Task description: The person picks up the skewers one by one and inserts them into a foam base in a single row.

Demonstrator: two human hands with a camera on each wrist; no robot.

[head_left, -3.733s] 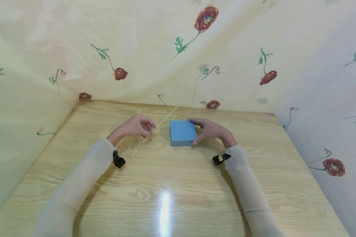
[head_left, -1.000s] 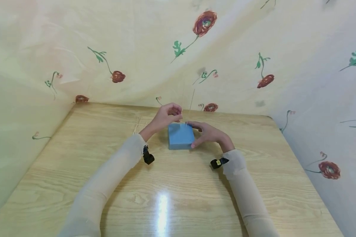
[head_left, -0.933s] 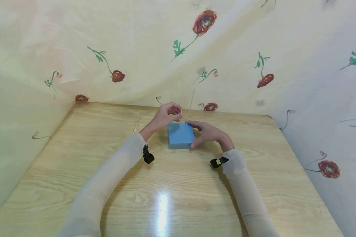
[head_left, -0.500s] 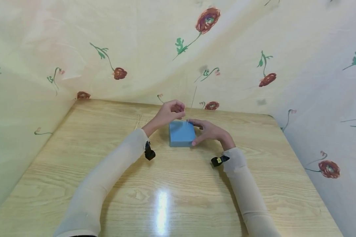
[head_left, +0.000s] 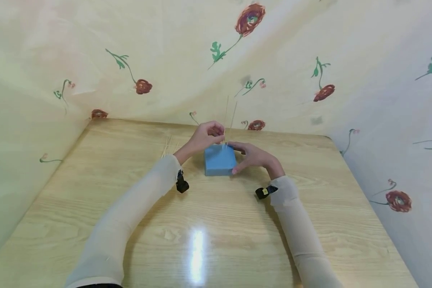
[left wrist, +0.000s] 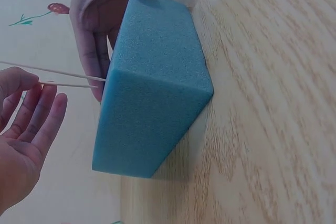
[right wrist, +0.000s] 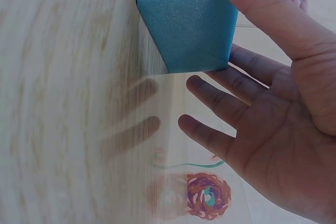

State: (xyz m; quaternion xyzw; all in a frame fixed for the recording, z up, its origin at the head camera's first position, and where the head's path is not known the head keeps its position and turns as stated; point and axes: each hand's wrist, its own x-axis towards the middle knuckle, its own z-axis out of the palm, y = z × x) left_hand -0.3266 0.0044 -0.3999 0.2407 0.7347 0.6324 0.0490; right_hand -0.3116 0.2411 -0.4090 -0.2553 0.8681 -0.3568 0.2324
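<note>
The left hand's grip (head_left: 207, 135) is narrow, pinching a thin stick (left wrist: 68, 84) above the far part of a blue block's (head_left: 219, 158) top. The stick's long axis runs nearly upright, its lower end pointing down at the block; whether the tip touches cannot be told. Just beside it, a standing stick (left wrist: 63, 72) leans slightly right. The right hand's grip (head_left: 256, 156) holds the block's right side on the tabletop (head_left: 237, 240), thumb nearest. Loose sticks (head_left: 166, 147) lie to the left.
</note>
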